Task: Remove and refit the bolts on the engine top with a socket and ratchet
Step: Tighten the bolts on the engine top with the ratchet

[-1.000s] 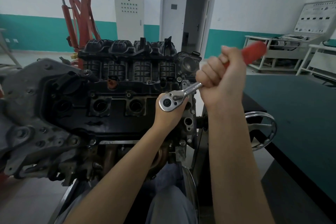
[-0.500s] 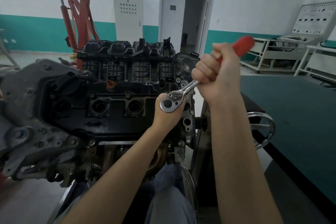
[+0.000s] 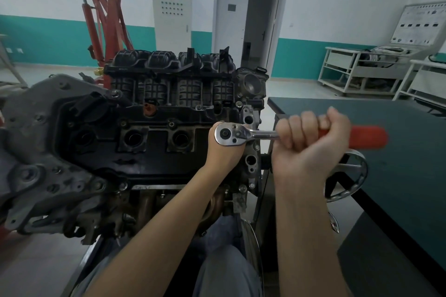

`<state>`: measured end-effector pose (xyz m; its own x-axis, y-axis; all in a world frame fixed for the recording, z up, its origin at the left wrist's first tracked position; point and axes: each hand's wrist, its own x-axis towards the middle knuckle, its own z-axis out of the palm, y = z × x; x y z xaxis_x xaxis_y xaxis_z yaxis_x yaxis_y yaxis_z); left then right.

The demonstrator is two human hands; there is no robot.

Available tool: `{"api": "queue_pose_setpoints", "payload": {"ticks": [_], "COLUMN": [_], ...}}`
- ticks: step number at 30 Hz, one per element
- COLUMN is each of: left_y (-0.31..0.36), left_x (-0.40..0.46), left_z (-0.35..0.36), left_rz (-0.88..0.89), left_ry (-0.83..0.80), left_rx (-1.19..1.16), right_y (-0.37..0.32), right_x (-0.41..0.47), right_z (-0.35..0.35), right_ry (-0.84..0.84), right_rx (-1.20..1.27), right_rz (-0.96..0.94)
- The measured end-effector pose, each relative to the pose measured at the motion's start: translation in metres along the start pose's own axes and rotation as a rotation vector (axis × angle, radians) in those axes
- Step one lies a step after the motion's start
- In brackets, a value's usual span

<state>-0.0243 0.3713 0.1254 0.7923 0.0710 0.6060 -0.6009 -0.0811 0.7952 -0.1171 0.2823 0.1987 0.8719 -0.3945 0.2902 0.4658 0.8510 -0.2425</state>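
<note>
A dark engine (image 3: 154,137) on a stand fills the left and middle of the head view, its black top cover facing me. A chrome ratchet (image 3: 231,134) with a red handle sits at the cover's right end, lying nearly level and pointing right. My right hand (image 3: 311,142) grips the handle in a fist. My left hand (image 3: 224,152) is under the ratchet head, wrapped round what is beneath it; the socket and bolt are hidden by the hand and the head.
A dark green bench (image 3: 386,142) stands close on the right, with a chrome handwheel (image 3: 354,176) at its edge under my right wrist. A red engine hoist (image 3: 106,19), a grey cabinet (image 3: 171,19) and a doorway (image 3: 248,19) stand behind. White racks (image 3: 362,72) are far right.
My right hand has swung the red handle down and to the right, from a raised slant to nearly level. The ratchet head and my left hand have stayed in place.
</note>
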Motion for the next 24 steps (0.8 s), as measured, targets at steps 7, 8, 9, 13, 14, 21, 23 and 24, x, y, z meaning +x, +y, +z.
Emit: {"api": "queue_pose_setpoints", "payload": {"ticks": [7, 8, 9, 13, 14, 21, 23, 24], "left_y": [-0.006, -0.008, -0.007, -0.001, -0.001, -0.001, -0.003, -0.004], "left_x": [-0.002, -0.004, -0.004, -0.001, -0.001, 0.0, 0.0, 0.0], "left_z": [-0.001, -0.001, -0.002, -0.002, -0.003, 0.0, 0.001, 0.001], "left_rz": [-0.059, -0.139, -0.197, -0.02, -0.021, 0.023, 0.009, 0.014], "left_ry": [-0.007, -0.013, -0.014, 0.009, 0.006, 0.005, 0.02, 0.017], "left_rx": [0.082, 0.116, 0.125, -0.008, -0.021, -0.035, -0.069, -0.062], "right_y": [0.002, 0.003, 0.003, 0.002, 0.003, 0.003, -0.001, -0.002], "right_x": [0.047, 0.048, 0.046, 0.022, 0.012, 0.001, 0.02, 0.03], "right_z": [0.045, 0.047, 0.047, 0.025, 0.017, 0.003, 0.016, 0.023], "right_ry": [-0.273, -0.283, -0.274, -0.091, -0.027, 0.027, -0.072, -0.124], "right_rx": [-0.371, -0.38, -0.361, -0.144, -0.084, 0.007, -0.108, -0.174], "right_rz": [0.336, 0.349, 0.341, 0.121, 0.046, -0.022, 0.082, 0.15]}}
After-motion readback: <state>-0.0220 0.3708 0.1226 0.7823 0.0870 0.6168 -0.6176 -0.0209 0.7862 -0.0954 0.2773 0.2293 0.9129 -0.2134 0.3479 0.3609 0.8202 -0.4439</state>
